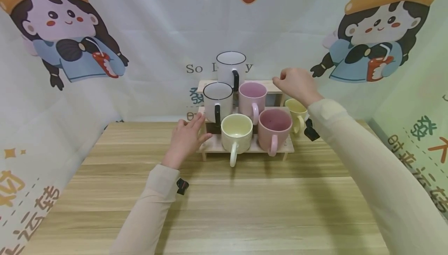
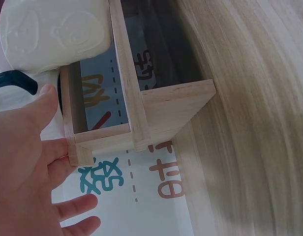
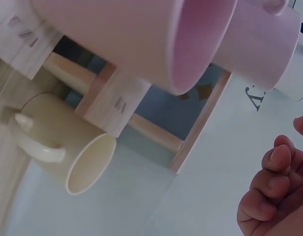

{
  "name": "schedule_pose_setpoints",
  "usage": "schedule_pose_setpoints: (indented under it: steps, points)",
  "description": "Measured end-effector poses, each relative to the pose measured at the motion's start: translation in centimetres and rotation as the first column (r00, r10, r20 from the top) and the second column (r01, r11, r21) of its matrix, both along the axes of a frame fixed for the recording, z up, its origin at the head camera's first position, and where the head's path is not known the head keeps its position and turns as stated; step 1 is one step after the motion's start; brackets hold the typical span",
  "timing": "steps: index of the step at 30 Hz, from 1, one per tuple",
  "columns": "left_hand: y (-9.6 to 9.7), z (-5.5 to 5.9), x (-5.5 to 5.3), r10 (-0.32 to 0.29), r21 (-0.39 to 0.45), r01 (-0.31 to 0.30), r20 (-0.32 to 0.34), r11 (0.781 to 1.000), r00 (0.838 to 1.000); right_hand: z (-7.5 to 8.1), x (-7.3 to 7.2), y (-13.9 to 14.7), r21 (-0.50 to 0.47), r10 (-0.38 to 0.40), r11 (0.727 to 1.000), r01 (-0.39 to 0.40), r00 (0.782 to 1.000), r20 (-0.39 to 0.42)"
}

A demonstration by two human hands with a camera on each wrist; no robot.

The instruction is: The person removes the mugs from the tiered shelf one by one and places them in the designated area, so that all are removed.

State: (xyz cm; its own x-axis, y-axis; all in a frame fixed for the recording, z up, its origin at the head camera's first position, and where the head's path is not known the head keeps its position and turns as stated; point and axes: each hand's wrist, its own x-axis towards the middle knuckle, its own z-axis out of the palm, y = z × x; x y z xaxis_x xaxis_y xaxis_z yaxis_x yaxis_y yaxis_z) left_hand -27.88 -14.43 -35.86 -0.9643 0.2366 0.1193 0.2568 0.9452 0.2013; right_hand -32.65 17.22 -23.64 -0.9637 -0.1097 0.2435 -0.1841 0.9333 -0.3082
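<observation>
A stepped wooden rack holds several mugs. One white mug with a black rim stands on the top tier. Below it are a second black-rimmed white mug and a light pink mug. On the lowest tier, a cream mug sits beside a darker pink mug. My left hand touches the rack's left end, fingers mostly straight. Raised by the top tier's right end, my right hand has curled fingers and nothing in its grasp.
A yellow mug stands on the wooden table at the rack's right, partly behind my right sleeve. A printed cloth hangs close behind the rack and along both sides.
</observation>
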Motion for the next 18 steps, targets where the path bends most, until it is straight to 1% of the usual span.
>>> schedule_pose_setpoints:
  steps: [7, 13, 18]
  points:
    - [0.0, -0.2, -0.1, -0.005, -0.002, 0.005, -0.008, 1.000, 1.000, 0.7, -0.4, -1.4, -0.050, 0.008, 0.999, -0.007, 1.000, 0.022]
    - [0.0, -0.2, -0.2, -0.008, -0.011, 0.007, -0.016, 1.000, 1.000, 1.4, -0.6, -2.8, -0.086, 0.032, 0.996, -0.030, 0.999, 0.013]
    - [0.0, -0.1, -0.3, -0.006, -0.015, 0.006, -0.013, 1.000, 1.000, 2.2, -0.7, -4.0, -0.082, 0.040, 0.996, -0.036, 0.998, 0.045]
